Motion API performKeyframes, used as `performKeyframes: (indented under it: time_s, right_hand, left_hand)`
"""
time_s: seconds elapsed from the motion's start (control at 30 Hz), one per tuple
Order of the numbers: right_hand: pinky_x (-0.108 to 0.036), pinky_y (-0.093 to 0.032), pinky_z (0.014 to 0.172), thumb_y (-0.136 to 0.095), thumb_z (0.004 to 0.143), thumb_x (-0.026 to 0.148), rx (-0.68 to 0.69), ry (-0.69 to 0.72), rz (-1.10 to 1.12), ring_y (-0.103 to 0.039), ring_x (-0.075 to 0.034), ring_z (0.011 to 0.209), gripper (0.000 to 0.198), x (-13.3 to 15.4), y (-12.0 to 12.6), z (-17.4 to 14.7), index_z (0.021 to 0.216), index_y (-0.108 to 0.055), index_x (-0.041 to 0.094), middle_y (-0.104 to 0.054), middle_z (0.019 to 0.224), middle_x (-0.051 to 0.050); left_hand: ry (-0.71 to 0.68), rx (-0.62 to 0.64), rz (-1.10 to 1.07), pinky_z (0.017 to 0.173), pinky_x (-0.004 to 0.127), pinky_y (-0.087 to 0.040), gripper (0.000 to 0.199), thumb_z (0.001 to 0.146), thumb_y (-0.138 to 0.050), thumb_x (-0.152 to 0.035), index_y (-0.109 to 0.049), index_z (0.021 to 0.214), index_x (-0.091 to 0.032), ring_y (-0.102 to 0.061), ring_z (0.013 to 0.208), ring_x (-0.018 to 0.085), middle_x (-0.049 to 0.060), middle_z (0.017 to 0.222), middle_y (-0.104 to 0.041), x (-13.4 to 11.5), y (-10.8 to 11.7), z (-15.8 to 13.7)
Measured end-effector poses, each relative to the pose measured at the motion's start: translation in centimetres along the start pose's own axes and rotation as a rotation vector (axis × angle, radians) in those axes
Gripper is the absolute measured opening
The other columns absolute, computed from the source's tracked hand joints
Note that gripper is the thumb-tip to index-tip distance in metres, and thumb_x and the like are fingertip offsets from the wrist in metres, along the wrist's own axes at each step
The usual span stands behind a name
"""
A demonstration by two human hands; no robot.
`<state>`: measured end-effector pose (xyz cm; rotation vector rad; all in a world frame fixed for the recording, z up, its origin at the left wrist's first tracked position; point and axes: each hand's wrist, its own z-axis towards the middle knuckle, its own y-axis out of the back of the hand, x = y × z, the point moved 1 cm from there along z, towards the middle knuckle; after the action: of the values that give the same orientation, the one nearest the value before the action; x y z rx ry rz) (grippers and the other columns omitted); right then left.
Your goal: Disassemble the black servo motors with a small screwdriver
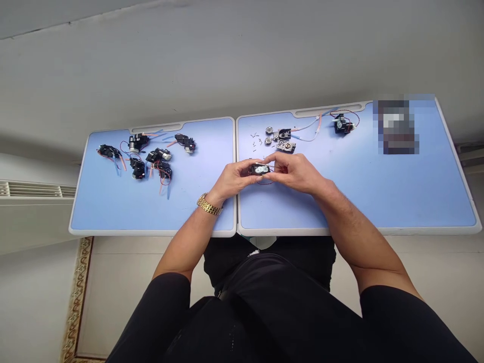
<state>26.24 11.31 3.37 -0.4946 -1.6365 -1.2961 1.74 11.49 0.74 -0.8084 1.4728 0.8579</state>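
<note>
Between my two hands, above the front part of the right table panel, is a small black gear housing with whitish round gears facing up. My left hand grips its left end between thumb and fingers. At the other end, my right hand pinches it by the upper and lower edges. A red wire hangs beneath the housing. Just beyond my hands lie an opened black housing with blue and orange tubes, a housing half, two round metal-looking parts and several loose screws.
Several black assemblies with tubes and wires, one of them a unit with a silvery part, lie on the left table panel. Another black assembly sits at the back right. A pixelated object is farther right. A wall stands behind the table.
</note>
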Motion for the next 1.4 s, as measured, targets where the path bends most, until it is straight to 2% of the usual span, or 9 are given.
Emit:
performKeyframes:
  time_s: [0.2, 0.33, 0.5, 0.6, 0.77, 0.93, 1.1, 1.2, 1.4]
  right_hand:
    - [-0.031, -0.038, 0.067, -0.079, 0.093, 0.048, 0.058, -0.014, 0.040, -0.048, -0.013, 0.062, 0.037, -0.6, -0.1, 0.1, 0.120, -0.082, 0.022, -0.063, 0.068, 0.005]
    - [-0.032, -0.037, 0.067, -0.074, 0.096, 0.052, 0.036, -0.001, 0.049, -0.047, -0.013, 0.062, 0.039, -0.5, 0.1, 0.1, 0.117, -0.083, 0.020, -0.062, 0.067, 0.005]
    - [-0.032, -0.034, 0.064, -0.074, 0.094, 0.053, -0.009, -0.027, 0.084, -0.043, -0.013, 0.062, 0.038, 0.1, 0.9, 0.0, 0.109, -0.082, 0.019, -0.056, 0.065, 0.006]
    - [-0.033, -0.032, 0.064, -0.074, 0.094, 0.052, -0.049, -0.056, 0.092, -0.041, -0.013, 0.062, 0.034, 0.3, 1.4, -0.1, 0.101, -0.079, 0.020, -0.052, 0.063, 0.007]
    - [-0.033, -0.031, 0.063, -0.069, 0.096, 0.049, -0.083, -0.078, 0.086, -0.039, -0.013, 0.060, 0.029, 0.4, 1.9, -0.1, 0.095, -0.075, 0.021, -0.049, 0.060, 0.008]
    - [-0.033, -0.031, 0.063, -0.068, 0.096, 0.050, -0.047, -0.082, 0.077, -0.042, -0.013, 0.062, 0.031, 0.4, 2.1, 0.0, 0.096, -0.077, 0.020, -0.051, 0.061, 0.007]
    - [-0.032, -0.031, 0.062, -0.070, 0.096, 0.052, 0.055, -0.096, 0.095, -0.041, -0.012, 0.062, 0.031, 0.8, 2.6, -0.2, 0.097, -0.078, 0.021, -0.051, 0.063, 0.007]
    - [-0.031, -0.032, 0.062, -0.072, 0.097, 0.051, 0.113, -0.112, 0.107, -0.042, -0.012, 0.063, 0.029, 1.3, 3.5, -0.5, 0.098, -0.079, 0.022, -0.052, 0.064, 0.007]
    - [-0.031, -0.032, 0.062, -0.077, 0.096, 0.056, 0.062, -0.206, 0.189, -0.043, -0.012, 0.064, 0.035, 1.1, 7.3, -3.5, 0.095, -0.078, 0.021, -0.054, 0.067, 0.005]
  left_hand:
    - [0.021, 0.005, -0.004, 0.100, 0.043, -0.071, 0.069, 0.089, -0.095, -0.044, -0.074, 0.152, -0.023, -0.081, 0.110, 0.024, 0.012, 0.133, -0.084, 0.5, 0.1, 0.0]
    - [0.007, 0.042, -0.012, 0.093, 0.039, -0.072, 0.074, 0.089, -0.095, -0.045, -0.070, 0.156, -0.023, -0.081, 0.107, 0.023, 0.012, 0.132, -0.082, 0.6, 0.2, 0.1]
    - [-0.002, -0.021, 0.059, 0.082, 0.032, -0.068, 0.071, 0.086, -0.098, -0.044, -0.074, 0.149, -0.024, -0.079, 0.107, 0.022, 0.011, 0.129, -0.082, 0.6, 0.8, 0.1]
    - [-0.032, -0.041, 0.032, 0.090, 0.034, -0.067, 0.066, 0.086, -0.098, -0.044, -0.076, 0.144, -0.022, -0.079, 0.109, 0.022, 0.011, 0.124, -0.083, 0.7, 1.0, 0.2]
    - [0.020, -0.035, -0.009, 0.090, 0.035, -0.068, 0.047, 0.093, -0.092, -0.045, -0.080, 0.130, -0.018, -0.081, 0.091, 0.018, 0.009, 0.106, -0.086, 0.5, 0.9, 0.3]
    - [0.050, -0.046, 0.009, 0.084, 0.034, -0.069, 0.035, 0.095, -0.088, -0.045, -0.082, 0.112, -0.015, -0.083, 0.083, 0.019, 0.009, 0.095, -0.086, -0.3, 0.7, 0.1]
    - [0.058, -0.011, 0.133, 0.085, 0.034, -0.070, 0.030, 0.093, -0.087, -0.041, -0.086, 0.113, -0.018, -0.084, 0.087, 0.020, 0.010, 0.102, -0.088, -0.6, 1.1, 0.1]
    - [0.046, -0.022, 0.192, 0.083, 0.034, -0.070, 0.034, 0.094, -0.083, -0.037, -0.085, 0.124, -0.020, -0.082, 0.080, 0.017, 0.011, 0.114, -0.088, -0.8, 1.3, 0.2]
    - [0.054, -0.067, 0.237, 0.081, 0.033, -0.070, 0.036, 0.095, -0.079, -0.037, -0.084, 0.125, -0.018, -0.078, 0.072, 0.014, 0.009, 0.108, -0.087, -1.2, 1.2, 0.3]
